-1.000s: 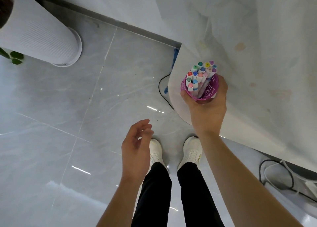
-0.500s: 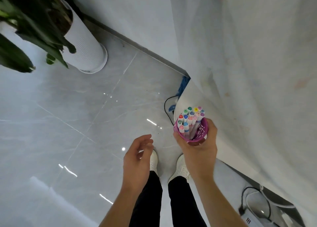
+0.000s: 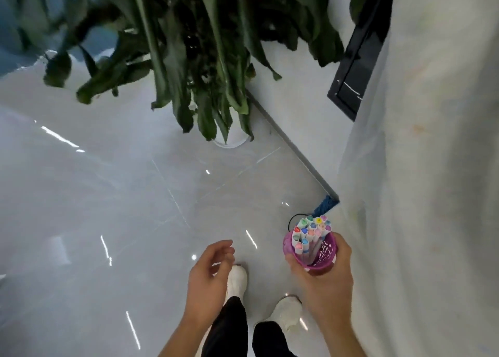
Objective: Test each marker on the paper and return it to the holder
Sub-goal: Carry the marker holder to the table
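- Purple holder [image 3: 310,259], full of capped markers [image 3: 310,231], sits in the curled right hand [image 3: 321,281], beside a white cloth [image 3: 418,194].
- Left hand [image 3: 208,275] hangs loose, fingers relaxed, holding nothing, above the grey floor [image 3: 108,208].

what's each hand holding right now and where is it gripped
The right hand grips the purple marker holder around its lower wall, below the rim. The left hand holds nothing, fingers loosely curled.
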